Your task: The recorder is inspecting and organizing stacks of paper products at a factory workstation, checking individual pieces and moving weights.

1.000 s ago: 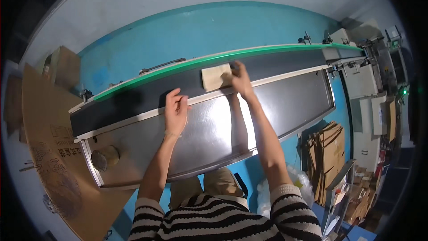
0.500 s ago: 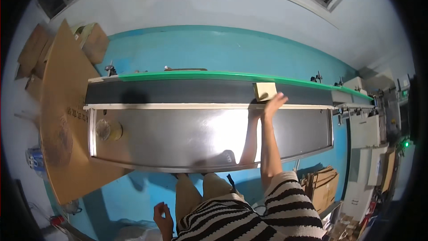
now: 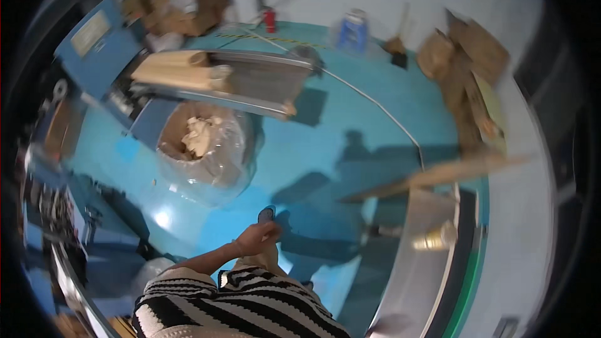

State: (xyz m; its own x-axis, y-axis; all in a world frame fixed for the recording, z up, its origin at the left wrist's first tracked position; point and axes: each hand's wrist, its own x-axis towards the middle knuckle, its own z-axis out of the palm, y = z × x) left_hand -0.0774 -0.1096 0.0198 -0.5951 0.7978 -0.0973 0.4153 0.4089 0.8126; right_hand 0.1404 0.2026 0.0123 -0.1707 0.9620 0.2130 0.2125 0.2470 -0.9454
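My left hand [image 3: 258, 238] hangs in front of my body above the blue floor [image 3: 231, 231]. Its fingers are loosely bent, a little blurred, and nothing shows in them. Low at the right, by the edge of the metal tray table [image 3: 410, 275], my right hand [image 3: 393, 324] is a smear, so its fingers cannot be made out. On that table stands a pale yellow cylinder [image 3: 435, 239], well beyond the right hand. A dark conveyor belt [image 3: 459, 263] with a green edge strip [image 3: 466, 294] runs along the table's far right side.
A large cardboard sheet [image 3: 419, 181] juts out past the tray table's end. Ahead left, a carton lined with clear plastic [image 3: 235, 156] holds pale scraps. Behind it is a machine's grey conveyor [image 3: 269, 81] bearing brown paper rolls [image 3: 172, 66]. A pale cable [image 3: 375, 100] crosses the floor.
My view has swung left, from facing the conveyor to the open floor. My right hand has left the yellow pad on the belt, which is out of view. My left hand has come forward.
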